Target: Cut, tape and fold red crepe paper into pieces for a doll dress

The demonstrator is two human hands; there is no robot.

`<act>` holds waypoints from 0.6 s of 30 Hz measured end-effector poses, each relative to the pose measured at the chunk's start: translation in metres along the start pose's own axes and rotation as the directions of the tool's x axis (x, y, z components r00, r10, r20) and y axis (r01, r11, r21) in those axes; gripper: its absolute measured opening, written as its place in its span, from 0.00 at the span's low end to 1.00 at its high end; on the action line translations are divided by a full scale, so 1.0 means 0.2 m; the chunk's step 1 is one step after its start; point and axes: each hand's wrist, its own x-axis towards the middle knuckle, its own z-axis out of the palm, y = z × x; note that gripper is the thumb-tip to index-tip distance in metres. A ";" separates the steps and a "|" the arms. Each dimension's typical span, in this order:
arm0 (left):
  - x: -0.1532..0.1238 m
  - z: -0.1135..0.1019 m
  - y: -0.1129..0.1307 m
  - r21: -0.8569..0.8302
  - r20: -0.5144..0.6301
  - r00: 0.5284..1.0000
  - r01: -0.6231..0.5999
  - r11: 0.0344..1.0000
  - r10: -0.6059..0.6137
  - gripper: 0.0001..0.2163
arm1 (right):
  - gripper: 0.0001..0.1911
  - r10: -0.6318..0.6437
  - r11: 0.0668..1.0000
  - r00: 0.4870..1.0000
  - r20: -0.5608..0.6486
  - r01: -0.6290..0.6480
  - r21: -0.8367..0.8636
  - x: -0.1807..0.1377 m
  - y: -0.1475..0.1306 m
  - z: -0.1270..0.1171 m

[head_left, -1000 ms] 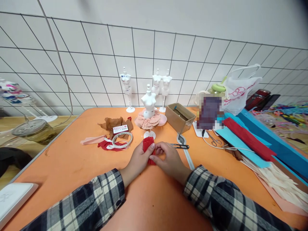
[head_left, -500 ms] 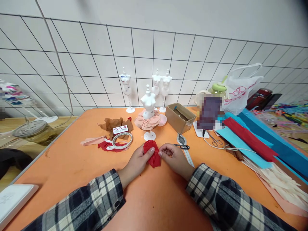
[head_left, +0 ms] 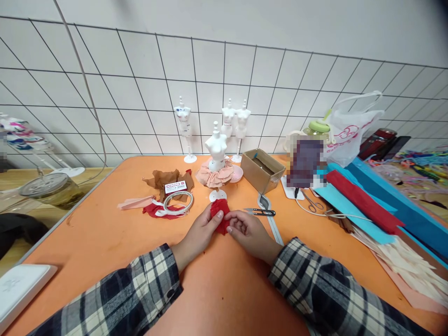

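A small piece of red crepe paper (head_left: 220, 208) is bunched between both hands over the orange table (head_left: 105, 233). My left hand (head_left: 200, 231) pinches its left side with thumb and forefinger. My right hand (head_left: 249, 231) pinches its lower right edge. Just behind the paper stands a white mini mannequin (head_left: 216, 149) wearing a pink ruffled skirt (head_left: 215, 176) on a round base.
Thread snips (head_left: 261, 212) and a ruler (head_left: 271, 221) lie right of my hands. A tape roll (head_left: 178, 202), red scraps and brown paper (head_left: 168, 179) sit at left. A cardboard box (head_left: 262, 170), more mannequins (head_left: 184, 128), scissors (head_left: 312, 201) and stacked red and blue paper sheets (head_left: 364, 203) lie behind and right.
The red paper, spread wider half a second ago, is now gathered tighter. My right hand has moved back in and pinches it again.
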 end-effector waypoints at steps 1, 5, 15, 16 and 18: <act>0.00 0.00 0.01 0.009 0.034 0.999 -0.018 1.000 0.018 0.21 | 0.12 0.008 1.000 1.000 0.009 -0.008 0.004 0.00 0.00 0.01; -0.04 -0.01 0.03 0.033 0.246 0.965 -0.097 0.995 0.086 0.28 | 0.16 0.034 0.998 0.998 -0.043 -0.036 -0.047 0.01 0.02 0.00; -0.05 0.01 -0.01 0.083 0.135 0.988 -0.092 0.992 0.080 0.31 | 0.06 -0.083 0.990 0.996 -0.034 0.079 -0.117 0.01 0.00 -0.01; -0.05 0.01 -0.01 0.074 0.115 0.990 -0.085 0.994 0.076 0.29 | 0.06 -0.077 0.991 0.997 -0.028 0.074 -0.116 0.01 0.00 -0.01; -0.05 0.01 0.00 0.068 0.089 0.994 -0.072 0.995 0.066 0.22 | 0.07 -0.048 0.993 0.999 -0.023 0.045 -0.108 0.01 0.00 -0.01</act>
